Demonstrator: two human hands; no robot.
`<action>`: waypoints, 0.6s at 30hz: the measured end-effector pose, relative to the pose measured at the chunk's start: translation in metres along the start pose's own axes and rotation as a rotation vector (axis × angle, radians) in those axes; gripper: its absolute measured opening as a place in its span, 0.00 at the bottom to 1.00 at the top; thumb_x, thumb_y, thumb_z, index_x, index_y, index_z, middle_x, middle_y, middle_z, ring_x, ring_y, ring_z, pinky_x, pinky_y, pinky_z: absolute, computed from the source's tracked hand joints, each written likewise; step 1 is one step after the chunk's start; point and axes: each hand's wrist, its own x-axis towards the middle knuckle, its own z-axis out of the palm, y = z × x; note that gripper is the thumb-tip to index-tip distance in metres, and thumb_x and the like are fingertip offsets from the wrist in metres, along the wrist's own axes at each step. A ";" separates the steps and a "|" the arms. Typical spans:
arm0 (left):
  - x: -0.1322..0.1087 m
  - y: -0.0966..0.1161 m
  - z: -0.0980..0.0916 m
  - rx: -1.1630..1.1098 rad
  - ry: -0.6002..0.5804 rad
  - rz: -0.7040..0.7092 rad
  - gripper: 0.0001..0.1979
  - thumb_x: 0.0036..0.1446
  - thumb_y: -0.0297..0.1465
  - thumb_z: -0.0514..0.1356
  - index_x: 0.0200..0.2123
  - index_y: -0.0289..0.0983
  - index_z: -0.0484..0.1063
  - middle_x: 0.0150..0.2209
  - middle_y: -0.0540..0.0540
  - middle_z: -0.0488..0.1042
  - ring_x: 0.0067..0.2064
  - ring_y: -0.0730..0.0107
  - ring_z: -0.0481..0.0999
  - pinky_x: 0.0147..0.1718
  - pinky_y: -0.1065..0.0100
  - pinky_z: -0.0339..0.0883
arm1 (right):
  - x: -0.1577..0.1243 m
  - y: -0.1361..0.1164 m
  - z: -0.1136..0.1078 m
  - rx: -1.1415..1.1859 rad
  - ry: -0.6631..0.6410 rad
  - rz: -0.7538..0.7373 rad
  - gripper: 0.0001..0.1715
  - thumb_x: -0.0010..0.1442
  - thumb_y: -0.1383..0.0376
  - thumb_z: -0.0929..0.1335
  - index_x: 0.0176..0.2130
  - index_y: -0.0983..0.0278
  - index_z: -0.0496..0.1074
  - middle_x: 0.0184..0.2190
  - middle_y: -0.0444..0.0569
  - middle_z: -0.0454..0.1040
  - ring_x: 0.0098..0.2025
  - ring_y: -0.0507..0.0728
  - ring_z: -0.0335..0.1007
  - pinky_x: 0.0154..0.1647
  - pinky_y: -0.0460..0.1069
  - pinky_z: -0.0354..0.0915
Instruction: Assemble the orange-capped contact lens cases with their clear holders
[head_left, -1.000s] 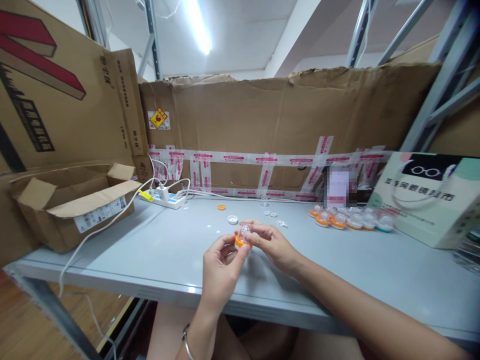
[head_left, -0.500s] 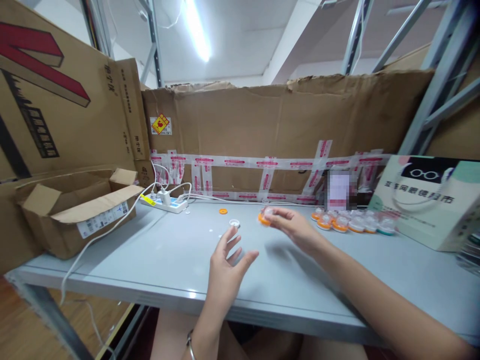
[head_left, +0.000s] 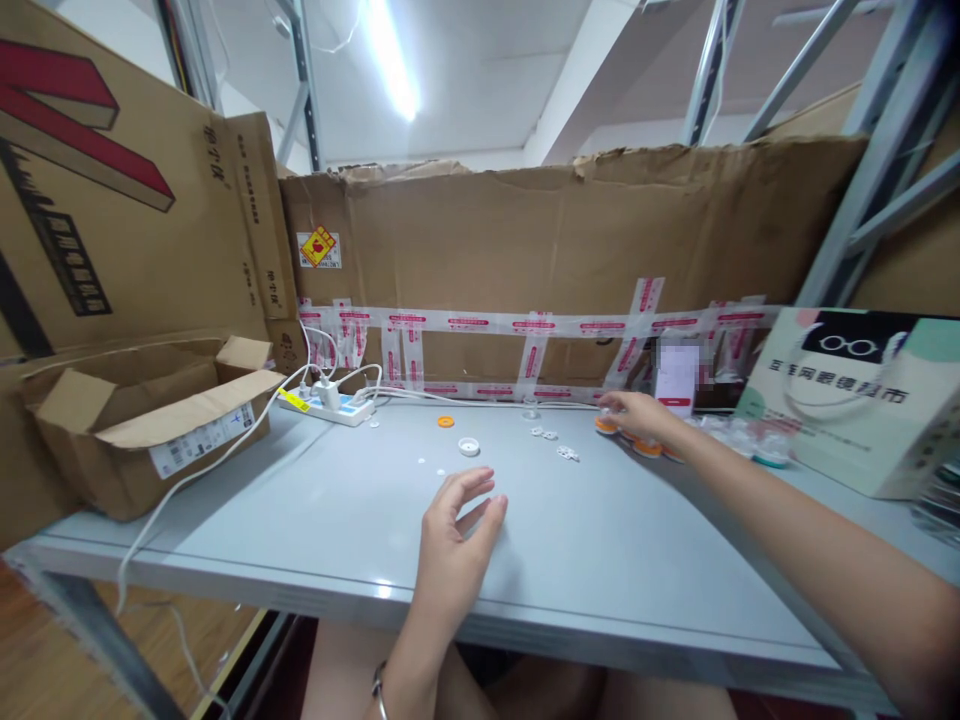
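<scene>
My right hand (head_left: 637,415) is at the left end of a cluster of small round containers with clear domed tops. Its fingers pinch one container with an orange base (head_left: 606,426), low at the tabletop. Behind and under that hand, more orange-based containers (head_left: 646,449) are partly hidden, and one with a teal base (head_left: 771,452) stands at the cluster's right end. Above the table's front part hovers my left hand (head_left: 456,530), fingers apart and loosely curved, holding nothing. Beyond its fingertips lie a white round part (head_left: 469,447) and an orange ring (head_left: 445,422).
Small white gear-like parts (head_left: 568,453) and a clear piece (head_left: 531,410) lie on the grey table (head_left: 315,520). A power strip (head_left: 327,402) with cables, an open carton (head_left: 157,420), a phone (head_left: 676,378) and a paper bag (head_left: 847,400) stand around the edges.
My right hand has moved right with the orange-based container, from mid-table to the cluster. White parts and a clear piece it had covered now show. My left hand has drawn slightly nearer.
</scene>
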 end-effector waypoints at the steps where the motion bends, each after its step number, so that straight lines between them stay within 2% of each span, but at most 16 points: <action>1: 0.000 -0.001 0.000 0.000 -0.003 0.007 0.13 0.52 0.34 0.57 0.41 0.37 0.68 0.45 0.42 0.68 0.48 0.66 0.69 0.44 0.69 0.67 | 0.000 0.004 0.001 -0.015 -0.009 0.001 0.13 0.42 0.65 0.68 0.33 0.63 0.73 0.33 0.53 0.76 0.37 0.63 0.71 0.36 0.52 0.63; 7: -0.001 -0.001 0.001 0.022 -0.011 0.037 0.12 0.52 0.34 0.57 0.40 0.36 0.70 0.45 0.42 0.67 0.46 0.67 0.70 0.41 0.71 0.69 | -0.004 0.017 0.004 -0.013 -0.015 -0.030 0.13 0.43 0.64 0.68 0.33 0.63 0.73 0.33 0.53 0.76 0.34 0.60 0.72 0.34 0.50 0.64; 11: -0.001 0.000 0.001 0.045 -0.017 0.054 0.11 0.52 0.34 0.57 0.38 0.36 0.71 0.44 0.42 0.67 0.46 0.67 0.70 0.40 0.70 0.70 | -0.005 0.014 0.007 0.028 0.038 -0.048 0.14 0.41 0.64 0.69 0.33 0.64 0.72 0.32 0.53 0.76 0.37 0.63 0.72 0.39 0.54 0.64; 13: -0.001 0.001 0.002 0.054 -0.016 0.054 0.11 0.52 0.34 0.57 0.38 0.36 0.71 0.44 0.42 0.68 0.46 0.66 0.70 0.40 0.69 0.70 | -0.007 0.007 0.007 0.054 0.095 -0.049 0.18 0.44 0.61 0.68 0.37 0.64 0.71 0.36 0.53 0.76 0.41 0.64 0.71 0.44 0.56 0.62; 16: -0.004 0.005 0.002 0.065 -0.037 0.063 0.10 0.52 0.34 0.56 0.37 0.36 0.72 0.43 0.42 0.70 0.47 0.65 0.70 0.41 0.68 0.69 | -0.015 -0.015 0.003 0.171 0.249 -0.077 0.23 0.54 0.55 0.61 0.46 0.63 0.65 0.43 0.53 0.72 0.45 0.59 0.68 0.45 0.54 0.63; 18: -0.004 0.009 -0.002 0.093 -0.075 0.083 0.10 0.53 0.34 0.55 0.35 0.36 0.73 0.42 0.42 0.71 0.47 0.65 0.70 0.42 0.68 0.68 | -0.027 -0.034 0.001 0.367 0.366 -0.142 0.21 0.56 0.55 0.59 0.45 0.63 0.65 0.39 0.52 0.74 0.41 0.58 0.70 0.42 0.52 0.64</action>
